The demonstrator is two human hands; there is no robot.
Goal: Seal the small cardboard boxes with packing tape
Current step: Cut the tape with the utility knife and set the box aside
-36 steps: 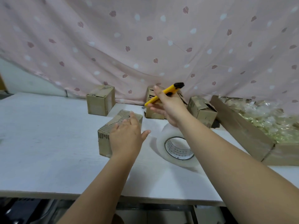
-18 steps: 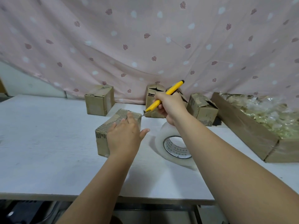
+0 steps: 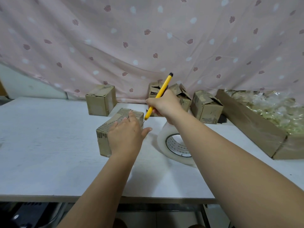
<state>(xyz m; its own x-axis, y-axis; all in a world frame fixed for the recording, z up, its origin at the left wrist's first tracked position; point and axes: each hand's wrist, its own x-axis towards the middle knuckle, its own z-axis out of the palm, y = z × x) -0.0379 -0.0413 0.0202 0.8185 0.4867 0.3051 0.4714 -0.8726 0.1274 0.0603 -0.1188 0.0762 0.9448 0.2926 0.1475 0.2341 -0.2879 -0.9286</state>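
On the bench (image 3: 41, 145), the left hand (image 3: 126, 139) lies flat, fingers straight, on the small cardboard box (image 3: 103, 139), whose long axis runs near-left to far-right. The right hand (image 3: 164, 105) grips a yellow knife (image 3: 160, 94), tip down, perhaps touching the box's far corner. The tape roll (image 3: 163, 143) stands on edge just beside the box.

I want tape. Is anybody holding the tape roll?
No, the tape roll sits on the table; the right hand grips a yellow cutter, the left hand presses a box.
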